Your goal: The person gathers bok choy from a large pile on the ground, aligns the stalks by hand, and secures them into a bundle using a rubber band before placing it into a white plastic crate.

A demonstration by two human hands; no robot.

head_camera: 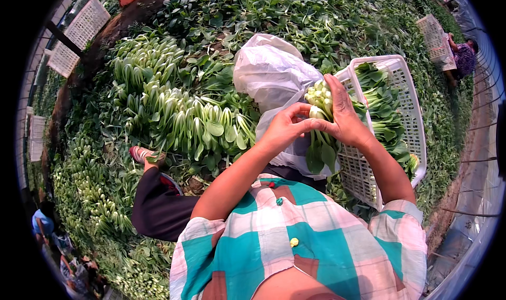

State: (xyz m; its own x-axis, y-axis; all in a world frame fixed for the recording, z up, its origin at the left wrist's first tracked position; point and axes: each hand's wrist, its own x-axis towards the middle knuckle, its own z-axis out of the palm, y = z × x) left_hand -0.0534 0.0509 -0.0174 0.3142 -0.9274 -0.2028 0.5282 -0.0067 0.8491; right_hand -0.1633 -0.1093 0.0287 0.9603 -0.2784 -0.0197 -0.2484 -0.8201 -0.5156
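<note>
A bunch of green bok choy [318, 94] is held up before me, pale stem ends upward and leaves hanging down. My right hand [344, 112] cups its right side with the fingers pointing up. From the other side, my left hand [290, 126] grips at one bok choy head [316, 112] at the bunch's near edge, and the two thumbs meet in front of it. Beneath and behind the bunch, a translucent white plastic bag [272, 72] covers my leg. Close to my right hand stands a white plastic crate [413, 90] with bok choy [381, 114] laid inside.
Cut bok choy [189, 110] lies in rows on the ground to the left, with more at lower left [99, 205]. Other white crates [85, 27] stand along the dirt path. A person [463, 58] is by a crate [435, 39] at far right; others [43, 223] are at lower left.
</note>
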